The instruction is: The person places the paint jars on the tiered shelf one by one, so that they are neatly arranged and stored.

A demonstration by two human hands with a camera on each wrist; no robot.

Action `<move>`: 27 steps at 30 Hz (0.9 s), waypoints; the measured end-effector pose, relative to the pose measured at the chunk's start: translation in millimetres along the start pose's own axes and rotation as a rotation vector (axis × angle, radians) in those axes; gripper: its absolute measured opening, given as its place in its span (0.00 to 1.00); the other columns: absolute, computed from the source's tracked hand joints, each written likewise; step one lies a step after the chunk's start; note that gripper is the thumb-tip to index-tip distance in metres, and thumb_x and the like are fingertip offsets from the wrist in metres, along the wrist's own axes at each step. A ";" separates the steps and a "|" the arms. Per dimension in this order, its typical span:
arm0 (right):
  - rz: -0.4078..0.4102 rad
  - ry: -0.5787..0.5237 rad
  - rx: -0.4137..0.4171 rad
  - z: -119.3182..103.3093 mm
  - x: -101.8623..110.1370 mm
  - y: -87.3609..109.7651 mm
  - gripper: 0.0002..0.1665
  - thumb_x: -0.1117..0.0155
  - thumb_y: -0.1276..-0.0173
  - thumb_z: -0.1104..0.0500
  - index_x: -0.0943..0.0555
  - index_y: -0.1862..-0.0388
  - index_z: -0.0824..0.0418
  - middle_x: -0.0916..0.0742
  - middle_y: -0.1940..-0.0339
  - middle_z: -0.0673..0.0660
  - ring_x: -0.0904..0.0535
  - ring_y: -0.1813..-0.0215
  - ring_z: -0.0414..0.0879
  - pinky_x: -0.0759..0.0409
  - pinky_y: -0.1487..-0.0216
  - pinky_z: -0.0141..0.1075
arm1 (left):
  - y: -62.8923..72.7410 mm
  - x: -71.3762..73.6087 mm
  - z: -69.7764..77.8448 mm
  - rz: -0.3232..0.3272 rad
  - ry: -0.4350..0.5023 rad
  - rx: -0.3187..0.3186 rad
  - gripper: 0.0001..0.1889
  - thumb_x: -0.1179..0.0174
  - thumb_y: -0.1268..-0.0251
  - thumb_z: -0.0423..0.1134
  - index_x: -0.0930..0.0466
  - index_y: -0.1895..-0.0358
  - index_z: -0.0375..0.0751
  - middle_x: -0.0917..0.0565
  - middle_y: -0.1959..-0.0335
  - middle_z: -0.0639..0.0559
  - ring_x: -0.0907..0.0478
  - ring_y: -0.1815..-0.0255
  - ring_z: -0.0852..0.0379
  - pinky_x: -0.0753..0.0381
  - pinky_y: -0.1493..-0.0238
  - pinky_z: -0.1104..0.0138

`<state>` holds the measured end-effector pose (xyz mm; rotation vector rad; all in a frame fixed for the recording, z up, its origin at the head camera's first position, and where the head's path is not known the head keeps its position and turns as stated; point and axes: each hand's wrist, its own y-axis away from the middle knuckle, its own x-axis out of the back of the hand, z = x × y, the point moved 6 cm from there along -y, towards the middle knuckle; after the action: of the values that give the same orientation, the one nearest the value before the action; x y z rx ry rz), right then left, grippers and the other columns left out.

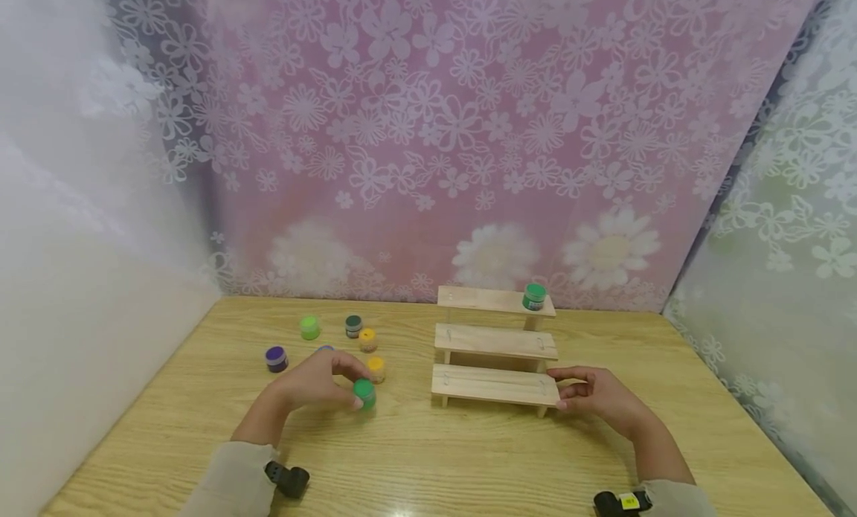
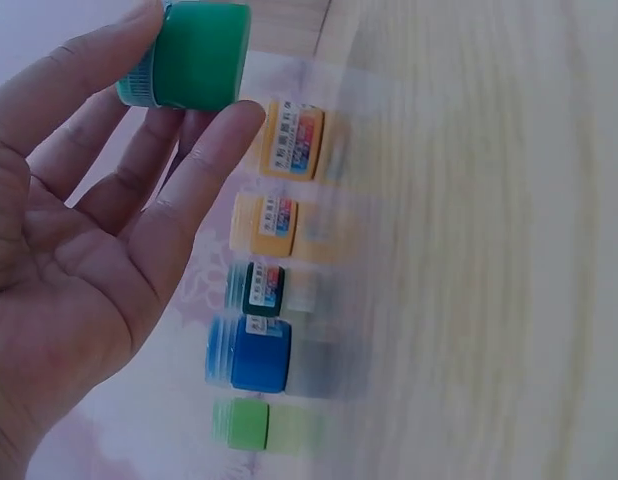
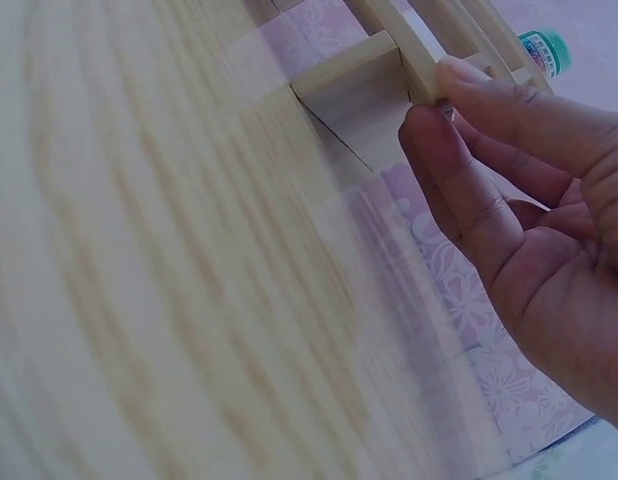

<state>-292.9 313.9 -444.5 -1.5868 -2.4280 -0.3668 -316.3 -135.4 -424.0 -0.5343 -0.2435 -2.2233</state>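
Observation:
My left hand pinches a small green paint jar between thumb and fingers, in front of the other jars. In the left wrist view this green jar sits at the fingertips, above the level of the jars behind. The right hand grips the right end of the lowest step of a three-tier wooden stand; thumb and fingers pinch the board's edge in the right wrist view. Another green jar stands on the right end of the top step.
Left of the stand are two yellow jars, a dark green jar, a light green jar and a purple jar. A blue jar is mostly hidden behind the left hand in the head view. A flowered backdrop stands behind the table.

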 end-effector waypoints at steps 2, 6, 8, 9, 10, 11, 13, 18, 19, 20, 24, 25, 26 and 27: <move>0.000 0.006 -0.003 0.1 0.0 0.5 0.38 0.29 0.37 0.61 0.33 0.32 0.74 0.21 0.44 0.66 0.18 0.54 0.49 0.17 0.53 0.43 | -2.0 -0.1 2.8 0.023 0.021 0.005 0.22 0.26 0.46 0.38 0.17 0.46 0.37 0.16 0.48 0.46 0.23 0.46 0.49 0.20 0.48 0.54; -0.002 0.008 -0.002 0.6 0.0 0.4 0.38 0.30 0.36 0.62 0.33 0.31 0.74 0.19 0.47 0.65 0.18 0.55 0.49 0.17 0.54 0.42 | -5.4 0.7 10.2 0.070 0.087 -0.008 0.24 0.27 0.45 0.37 0.19 0.44 0.34 0.23 0.39 0.38 0.24 0.44 0.47 0.17 0.52 0.58; -0.005 0.006 -0.001 0.9 -0.1 0.2 0.38 0.30 0.36 0.62 0.33 0.31 0.74 0.18 0.49 0.64 0.17 0.55 0.49 0.17 0.54 0.42 | -7.1 0.9 14.0 0.087 0.108 -0.028 0.24 0.28 0.44 0.36 0.19 0.43 0.35 0.26 0.36 0.35 0.24 0.43 0.46 0.17 0.51 0.59; -0.007 0.004 -0.001 1.1 -0.1 0.0 0.38 0.30 0.36 0.62 0.33 0.31 0.74 0.18 0.50 0.63 0.17 0.55 0.49 0.17 0.54 0.42 | -7.7 1.0 15.6 0.093 0.112 -0.044 0.24 0.28 0.44 0.36 0.20 0.43 0.35 0.27 0.36 0.34 0.24 0.43 0.45 0.18 0.50 0.59; -0.009 0.002 -0.001 1.2 -0.2 -0.2 0.38 0.30 0.36 0.62 0.34 0.31 0.74 0.18 0.50 0.63 0.17 0.55 0.49 0.17 0.54 0.42 | -8.3 1.0 16.8 0.101 0.110 -0.049 0.23 0.28 0.43 0.36 0.19 0.43 0.36 0.26 0.37 0.34 0.24 0.43 0.46 0.18 0.50 0.59; -0.012 -0.002 -0.002 1.3 -0.4 -0.5 0.38 0.30 0.36 0.62 0.34 0.31 0.75 0.17 0.51 0.63 0.17 0.55 0.49 0.17 0.54 0.42 | -8.9 1.0 17.5 0.109 0.109 -0.056 0.23 0.28 0.43 0.36 0.19 0.43 0.37 0.25 0.38 0.34 0.23 0.43 0.47 0.18 0.50 0.59; -0.017 -0.007 -0.002 1.7 -0.6 -0.8 0.38 0.30 0.36 0.62 0.34 0.31 0.75 0.17 0.51 0.63 0.17 0.56 0.49 0.17 0.54 0.42 | -10.2 0.6 18.6 0.120 0.111 -0.069 0.22 0.28 0.43 0.35 0.18 0.44 0.38 0.23 0.41 0.35 0.23 0.44 0.47 0.18 0.50 0.59; -0.018 -0.015 0.000 2.6 -0.7 -1.3 0.38 0.30 0.36 0.63 0.34 0.31 0.75 0.17 0.51 0.62 0.17 0.55 0.49 0.17 0.54 0.42 | -15.0 -1.2 21.8 0.148 0.112 -0.094 0.21 0.28 0.44 0.35 0.17 0.45 0.39 0.20 0.46 0.41 0.23 0.46 0.47 0.17 0.52 0.59; -0.018 -0.014 0.001 2.7 -0.7 -1.4 0.38 0.30 0.36 0.63 0.34 0.31 0.75 0.17 0.51 0.62 0.17 0.55 0.49 0.17 0.54 0.41 | -16.1 -1.8 22.7 0.152 0.114 -0.098 0.21 0.28 0.44 0.36 0.17 0.45 0.40 0.19 0.46 0.42 0.23 0.46 0.47 0.17 0.52 0.59; -0.018 -0.014 0.000 2.9 -0.7 -1.4 0.38 0.30 0.36 0.63 0.34 0.31 0.75 0.17 0.51 0.62 0.17 0.55 0.49 0.17 0.54 0.41 | -17.2 -2.4 23.6 0.155 0.115 -0.101 0.21 0.28 0.43 0.36 0.17 0.45 0.40 0.19 0.47 0.43 0.23 0.46 0.47 0.17 0.52 0.59; -0.017 -0.016 0.000 3.3 -0.4 -1.2 0.38 0.30 0.36 0.63 0.34 0.31 0.74 0.18 0.50 0.62 0.17 0.55 0.49 0.17 0.54 0.41 | -21.8 -4.3 26.8 0.165 0.126 -0.110 0.20 0.28 0.43 0.36 0.17 0.46 0.41 0.19 0.49 0.46 0.24 0.45 0.47 0.17 0.52 0.59; -0.017 -0.017 0.000 3.4 -0.3 -1.1 0.38 0.30 0.36 0.63 0.34 0.31 0.74 0.18 0.50 0.62 0.17 0.55 0.49 0.17 0.54 0.41 | -22.8 -4.8 28.2 0.166 0.130 -0.116 0.20 0.28 0.43 0.35 0.17 0.46 0.40 0.19 0.49 0.46 0.24 0.45 0.47 0.17 0.52 0.59; -0.017 -0.018 0.000 3.5 -0.2 -1.0 0.38 0.30 0.36 0.63 0.34 0.31 0.74 0.18 0.50 0.62 0.17 0.55 0.49 0.17 0.54 0.42 | -23.6 -5.2 29.6 0.168 0.129 -0.121 0.20 0.28 0.43 0.35 0.17 0.46 0.40 0.19 0.49 0.46 0.24 0.45 0.47 0.17 0.52 0.59; -0.017 -0.019 0.000 3.6 -0.1 -0.9 0.38 0.30 0.36 0.63 0.34 0.31 0.74 0.18 0.50 0.62 0.17 0.55 0.49 0.17 0.54 0.42 | -24.5 -5.7 30.9 0.169 0.130 -0.129 0.20 0.28 0.43 0.35 0.17 0.46 0.39 0.19 0.49 0.45 0.23 0.45 0.46 0.17 0.51 0.59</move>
<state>-293.8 314.7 -448.0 -1.5776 -2.4564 -0.3562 -322.5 -105.1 -398.9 -0.4594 0.0132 -2.1079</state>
